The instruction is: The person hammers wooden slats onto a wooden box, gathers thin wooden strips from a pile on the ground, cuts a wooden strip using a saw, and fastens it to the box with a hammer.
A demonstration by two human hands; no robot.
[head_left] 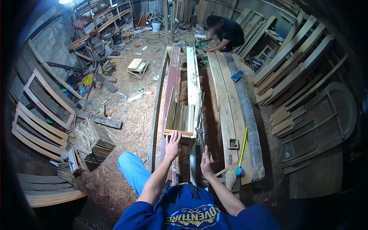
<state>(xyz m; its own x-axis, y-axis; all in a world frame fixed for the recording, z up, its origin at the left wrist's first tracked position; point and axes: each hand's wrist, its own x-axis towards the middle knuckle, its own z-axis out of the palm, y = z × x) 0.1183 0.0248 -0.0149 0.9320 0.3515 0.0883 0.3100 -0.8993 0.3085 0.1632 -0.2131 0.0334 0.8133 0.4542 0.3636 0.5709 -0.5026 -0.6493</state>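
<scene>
In the head view my left hand (173,145) grips a reddish-brown wooden strip (186,133) at the near end of a slatted wooden box (181,117), fingertips over the strip's top. My right hand (207,164), to the right of the box, is closed around the handle of a hammer (201,138). The hammer's head is close to the strip's right end; I cannot tell whether they touch. The box rests across long beams (174,82), and thin slats stand upright along its sides.
Right of me, a plank bench (226,99) bears a yellow tape measure (242,149), a small square block (233,143) and a phone (237,75). A co-worker (227,33) bends at the far end. Stacked slats (94,140) and a stool (137,68) stand left; boards (295,61) lean right.
</scene>
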